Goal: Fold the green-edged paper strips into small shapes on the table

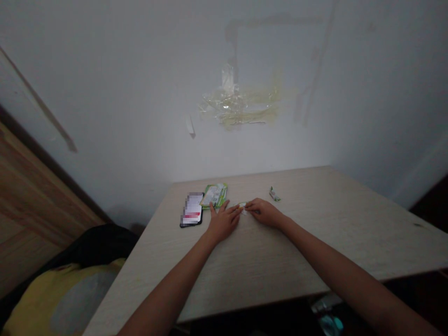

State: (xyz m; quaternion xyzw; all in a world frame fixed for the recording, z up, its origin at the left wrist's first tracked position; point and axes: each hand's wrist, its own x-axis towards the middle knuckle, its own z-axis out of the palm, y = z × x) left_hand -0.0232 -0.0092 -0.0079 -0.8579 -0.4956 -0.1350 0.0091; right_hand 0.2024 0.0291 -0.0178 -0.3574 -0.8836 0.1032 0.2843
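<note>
Both my hands rest on a light wooden table [315,233] near its far edge. My left hand [222,220] lies flat with fingers stretched out, its fingertips touching a small white and green scrap [243,207]. My right hand [265,212] has its fingers curled and pinched on the same scrap from the right. A green and white packet [214,195] lies just beyond my left hand. A phone [192,209] lies left of it, screen up.
A small torn green wrapper piece [275,193] lies to the right of my right hand. A white wall with old tape residue [241,105] stands behind the table. A yellow and black cloth [66,289] lies at lower left, below a wooden panel [24,205].
</note>
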